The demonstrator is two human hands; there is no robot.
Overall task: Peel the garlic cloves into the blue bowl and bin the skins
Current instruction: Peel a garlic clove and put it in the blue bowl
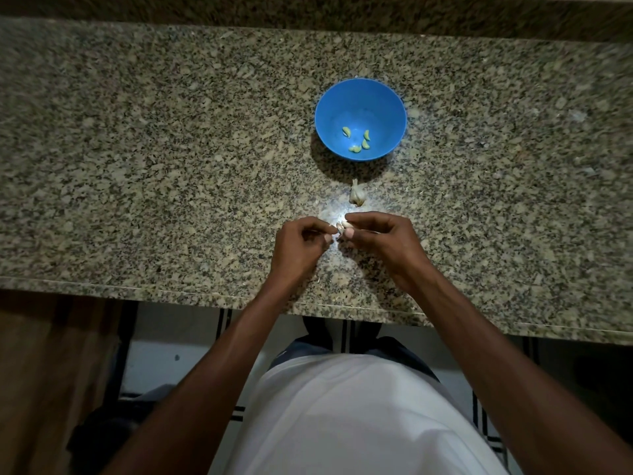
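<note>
My left hand (301, 246) and right hand (376, 245) are bare, without rings, watch or gloves, and my forearms are uncovered. I wear a plain white shirt (359, 416) over dark trousers (308, 347).

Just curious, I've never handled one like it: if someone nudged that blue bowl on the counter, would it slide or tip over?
The blue bowl looks like thin plastic holding only a few peeled cloves, so it is probably light and would slide easily on the polished granite counter. Its base seems narrower than its rim, so a push at the rim might tip it.
</note>
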